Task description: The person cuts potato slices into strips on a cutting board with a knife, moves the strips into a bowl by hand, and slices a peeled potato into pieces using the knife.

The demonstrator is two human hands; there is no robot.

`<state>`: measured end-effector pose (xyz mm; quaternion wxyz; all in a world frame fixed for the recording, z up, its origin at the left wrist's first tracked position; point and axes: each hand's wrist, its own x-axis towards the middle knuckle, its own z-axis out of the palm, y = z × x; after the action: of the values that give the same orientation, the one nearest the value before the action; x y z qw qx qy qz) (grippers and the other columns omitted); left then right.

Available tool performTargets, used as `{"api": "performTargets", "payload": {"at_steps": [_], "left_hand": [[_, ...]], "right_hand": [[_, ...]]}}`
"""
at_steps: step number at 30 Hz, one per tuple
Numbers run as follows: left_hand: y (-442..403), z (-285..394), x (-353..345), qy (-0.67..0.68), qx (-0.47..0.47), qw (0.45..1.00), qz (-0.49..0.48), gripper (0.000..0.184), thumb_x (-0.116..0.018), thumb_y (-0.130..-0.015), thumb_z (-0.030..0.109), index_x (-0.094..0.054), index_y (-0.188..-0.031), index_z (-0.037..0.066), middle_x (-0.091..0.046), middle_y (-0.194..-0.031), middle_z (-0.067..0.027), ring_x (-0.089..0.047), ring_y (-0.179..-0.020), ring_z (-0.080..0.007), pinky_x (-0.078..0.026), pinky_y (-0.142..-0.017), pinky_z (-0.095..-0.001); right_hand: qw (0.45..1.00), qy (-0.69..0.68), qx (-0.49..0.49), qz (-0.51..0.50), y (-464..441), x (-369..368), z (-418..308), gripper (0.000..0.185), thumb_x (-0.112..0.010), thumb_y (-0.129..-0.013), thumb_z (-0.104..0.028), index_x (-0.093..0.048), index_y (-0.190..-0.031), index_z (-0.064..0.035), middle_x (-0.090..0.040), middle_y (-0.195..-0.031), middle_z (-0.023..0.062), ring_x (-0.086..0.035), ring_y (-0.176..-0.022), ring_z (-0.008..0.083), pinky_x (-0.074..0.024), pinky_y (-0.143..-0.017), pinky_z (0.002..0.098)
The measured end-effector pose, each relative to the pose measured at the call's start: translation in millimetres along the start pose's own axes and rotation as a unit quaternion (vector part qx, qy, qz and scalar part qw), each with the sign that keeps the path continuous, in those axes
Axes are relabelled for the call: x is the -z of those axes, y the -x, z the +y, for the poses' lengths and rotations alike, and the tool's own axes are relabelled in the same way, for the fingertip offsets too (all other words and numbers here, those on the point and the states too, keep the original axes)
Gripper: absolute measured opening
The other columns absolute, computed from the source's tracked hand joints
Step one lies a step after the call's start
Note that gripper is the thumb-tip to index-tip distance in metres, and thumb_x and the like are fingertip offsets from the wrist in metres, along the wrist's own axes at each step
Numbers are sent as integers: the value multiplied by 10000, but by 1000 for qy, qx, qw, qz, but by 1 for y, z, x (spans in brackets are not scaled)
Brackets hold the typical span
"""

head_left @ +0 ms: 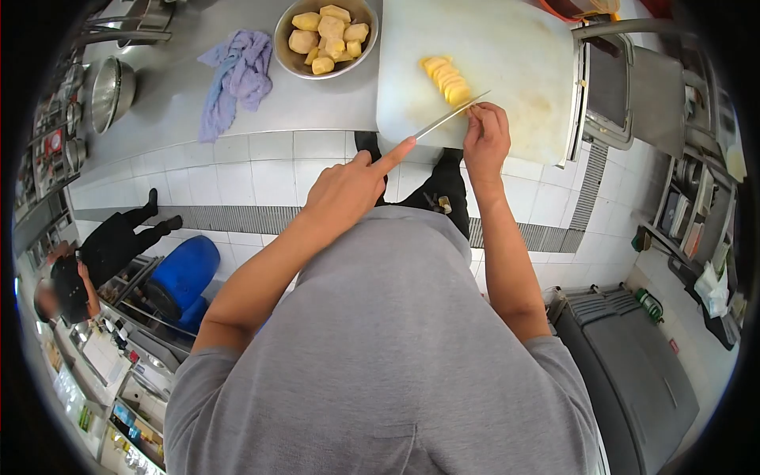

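In the head view my left hand [348, 186] is closed round the handle of a kitchen knife [450, 119], its index finger stretched along the blade. The handle is hidden in the hand. The blade slants up to the right, at the near end of a row of sliced potato [446, 77]. The overlapping pale yellow slices lie on a white cutting board [522, 71]. Beside the blade's tip, my right hand [485, 138] has its fingers pinched together by the last slice; what sits between the fingertips is too small to make out.
A metal bowl [374, 39] of several peeled potatoes [332, 32] stands left of the board. A purple cloth [237, 75] lies on the steel counter [178, 87]. Another metal bowl [112, 95] is further left. A person in black [107, 249] stands near a blue barrel [186, 273].
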<state>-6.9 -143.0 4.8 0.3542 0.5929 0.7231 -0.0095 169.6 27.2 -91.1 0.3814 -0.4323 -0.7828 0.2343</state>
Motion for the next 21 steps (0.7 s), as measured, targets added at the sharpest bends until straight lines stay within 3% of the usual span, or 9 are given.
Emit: {"api": "performTargets", "payload": {"at_steps": [6,12,15,21], "left_hand": [[27,-2,7,-48,-4,999,-22,960,-680,-1066,143,-188,-1831,448,-684,-1020,-176,-741,-643,-363,-649,-610,-473],[34,0,5,-63,0,998,-20,976,-677,-1073,158,-147,-1834,463,-688,-1037,-181,-748,-647,-367,-657,-629,-493],[36,2,4,-63,5,998,3,966,-695,-1035,108,-247,-1821,446,-656,-974,-137,-692,-620,-367,-635,-636,-492],[28,2,-1,-53,6,999,-4,957,-681,-1040,97,-244,-1827,421,-661,-974,-145,-693,-628,-368,-637,-643,-492]], "right_hand": [[1000,10,25,7,2,0,4,109,-802,-956,36,-760,-1033,-28,-767,-1122,133,-742,-987,337,-621,-823,405],[1000,-15,4,7,3,0,4,114,-794,-943,57,-754,-1017,-21,-764,-1119,130,-739,-986,334,-616,-826,403],[1000,-8,12,5,3,0,6,121,-789,-939,64,-754,-1016,-21,-764,-1114,129,-738,-983,334,-616,-823,404],[1000,1,25,6,3,-1,9,136,-794,-927,72,-759,-1017,-24,-767,-1106,130,-739,-978,335,-618,-813,409]]}}
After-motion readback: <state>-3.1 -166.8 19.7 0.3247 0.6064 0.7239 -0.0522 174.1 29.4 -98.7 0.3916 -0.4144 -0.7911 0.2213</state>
